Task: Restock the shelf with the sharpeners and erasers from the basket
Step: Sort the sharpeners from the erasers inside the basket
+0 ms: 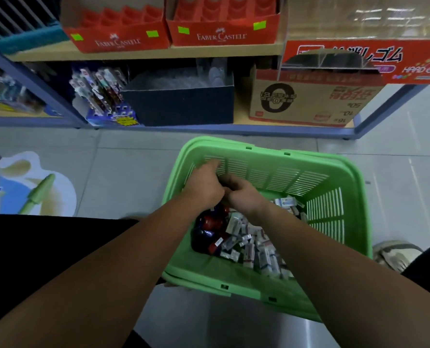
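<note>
Ahead of me two red boxes sit side by side up top. Below them a pen display stands just left of a dark box, with a carton to its right. On the tiled floor there is a sticker on my left and my shoe on my right.

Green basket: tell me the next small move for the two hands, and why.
Probably lift both hands out and carry what they gather to the shelf ahead. The left hand and right hand meet inside the green basket, fingers curled above the pile; what they grip is hidden. Sharpeners and erasers lie in it, not yet shelved.
</note>
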